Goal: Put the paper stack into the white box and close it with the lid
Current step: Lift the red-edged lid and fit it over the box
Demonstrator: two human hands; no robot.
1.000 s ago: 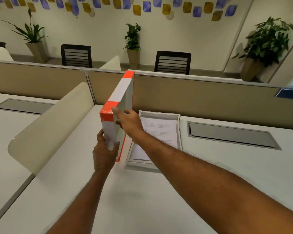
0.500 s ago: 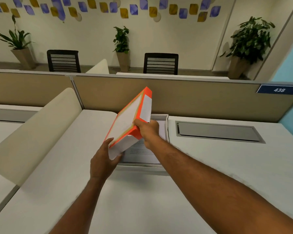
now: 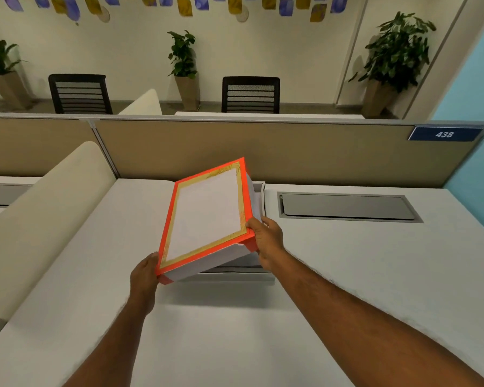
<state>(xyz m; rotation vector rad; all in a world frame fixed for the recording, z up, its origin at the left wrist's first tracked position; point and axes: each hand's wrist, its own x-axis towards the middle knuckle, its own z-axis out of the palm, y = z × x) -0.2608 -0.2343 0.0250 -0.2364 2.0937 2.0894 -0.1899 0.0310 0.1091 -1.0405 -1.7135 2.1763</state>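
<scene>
The lid (image 3: 207,216), white on top with an orange and gold border, hangs tilted over the white box (image 3: 259,191), its left side lower and nearer to me. My left hand (image 3: 144,277) grips the lid's near left corner. My right hand (image 3: 267,241) holds its near right corner. Only the box's right wall and near rim show from under the lid. The paper stack inside is hidden by the lid.
The box stands on a white desk (image 3: 235,331). A curved cream divider (image 3: 39,219) rises on the left and a beige partition (image 3: 291,152) runs along the back. A grey cable hatch (image 3: 347,206) is set into the desk right of the box.
The lid stood on edge left of the box one second ago. Both hands have turned it top side up and swung it right, over the box, covering the paper.
</scene>
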